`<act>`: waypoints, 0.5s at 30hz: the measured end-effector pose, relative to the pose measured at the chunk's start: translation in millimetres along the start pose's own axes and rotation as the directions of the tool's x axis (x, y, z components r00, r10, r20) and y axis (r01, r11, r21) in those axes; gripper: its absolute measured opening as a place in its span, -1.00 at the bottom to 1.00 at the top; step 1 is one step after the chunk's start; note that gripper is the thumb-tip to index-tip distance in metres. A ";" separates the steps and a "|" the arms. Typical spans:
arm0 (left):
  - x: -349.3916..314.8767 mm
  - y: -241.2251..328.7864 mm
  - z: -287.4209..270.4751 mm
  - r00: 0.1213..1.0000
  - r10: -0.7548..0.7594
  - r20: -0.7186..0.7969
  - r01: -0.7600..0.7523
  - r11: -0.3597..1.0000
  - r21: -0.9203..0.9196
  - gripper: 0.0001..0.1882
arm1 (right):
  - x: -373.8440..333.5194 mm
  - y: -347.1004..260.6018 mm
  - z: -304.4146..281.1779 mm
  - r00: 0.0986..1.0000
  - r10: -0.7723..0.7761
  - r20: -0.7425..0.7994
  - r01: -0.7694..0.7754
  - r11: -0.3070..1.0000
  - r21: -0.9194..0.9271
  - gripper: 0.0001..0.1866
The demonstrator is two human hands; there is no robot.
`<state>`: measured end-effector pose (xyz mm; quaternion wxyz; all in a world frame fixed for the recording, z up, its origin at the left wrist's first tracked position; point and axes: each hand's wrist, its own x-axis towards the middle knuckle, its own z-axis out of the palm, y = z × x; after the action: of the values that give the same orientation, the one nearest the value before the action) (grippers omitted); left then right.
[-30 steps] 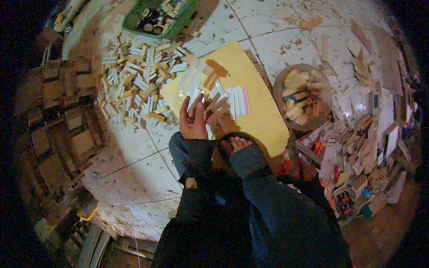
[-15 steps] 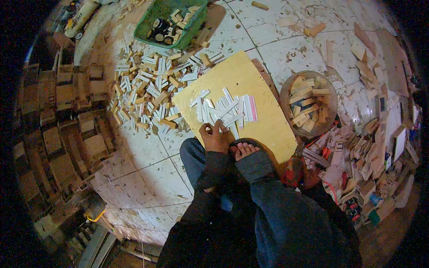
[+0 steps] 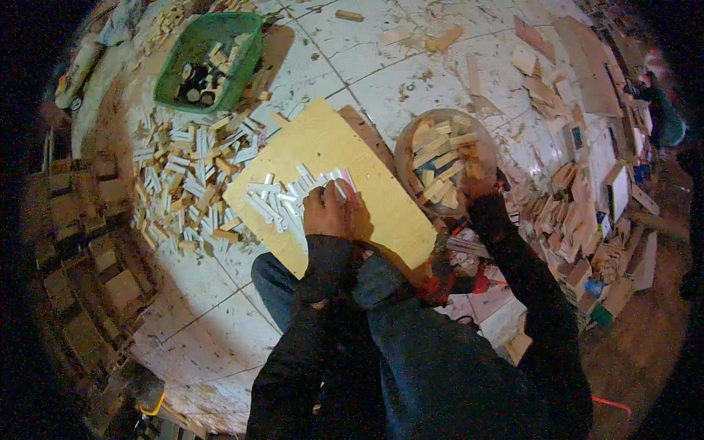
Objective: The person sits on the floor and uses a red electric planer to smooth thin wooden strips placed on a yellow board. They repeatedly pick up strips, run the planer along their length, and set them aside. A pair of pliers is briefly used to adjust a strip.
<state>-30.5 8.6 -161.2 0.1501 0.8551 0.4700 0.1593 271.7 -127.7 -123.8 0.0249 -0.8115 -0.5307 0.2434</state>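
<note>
While curling the left hand [image 3: 328, 213] over white strips [image 3: 273, 201], reaching over the round basin [image 3: 401, 152] with the right hand [image 3: 478, 172], showing neither grip clearly enough to tell.

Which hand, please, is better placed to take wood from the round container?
Likely the right hand, at the right edge of the round container; the left hand is at white strips on the yellow board.

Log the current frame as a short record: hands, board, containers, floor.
left_hand: curled down at the white strips; grip unclear
right_hand: over the round container; grip blurred
board: yellow, white strips on it
round_container: holds wooden pieces, right of board
green_bin: upper left, holds light and dark pieces
floor: mixed heap, left of board

left_hand_point: left hand; white strips
right_hand_point: right hand; round container
</note>
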 end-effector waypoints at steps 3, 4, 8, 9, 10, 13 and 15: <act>13.9 10.9 21.3 0.979 -0.170 0.116 0.160 0.983 0.093 -0.63 | 73.9 27.0 27.2 0.989 0.140 -0.056 -0.140 0.990 0.003 -0.42; 16.4 12.5 24.7 0.955 -0.263 0.136 0.255 0.964 0.071 -0.66 | 89.0 29.9 37.1 0.992 0.045 -0.117 -0.068 0.977 -0.204 -0.35; 16.0 1.1 20.5 0.954 -0.194 0.227 0.207 0.978 -0.037 -0.77 | 135.1 19.7 54.1 0.967 -0.168 -0.191 0.160 0.985 -0.059 -0.27; 13.6 -0.8 20.2 0.935 -0.260 0.241 0.281 0.958 -0.055 -0.77 | 138.5 10.9 58.0 0.957 -0.174 -0.233 0.163 0.984 -0.066 -0.27; 10.4 -2.8 20.5 0.919 -0.324 0.226 0.348 0.935 -0.074 -0.78 | 138.4 2.8 60.0 0.961 -0.159 -0.227 0.148 0.987 -0.064 -0.27; 8.6 -11.1 26.9 0.954 -0.163 0.250 0.140 0.984 0.106 -0.78 | 137.9 -9.8 50.2 0.958 -0.142 -0.248 0.162 0.985 0.063 -0.34; 9.9 -12.0 33.4 0.972 -0.010 0.236 -0.041 0.977 0.210 -0.82 | 131.2 -15.2 41.3 0.962 -0.143 -0.231 0.169 0.980 0.100 -0.40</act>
<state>-20.7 19.7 -195.0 0.1109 0.8828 0.4564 0.0068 283.2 -15.5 -204.0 0.1518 -0.7863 -0.5714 0.1793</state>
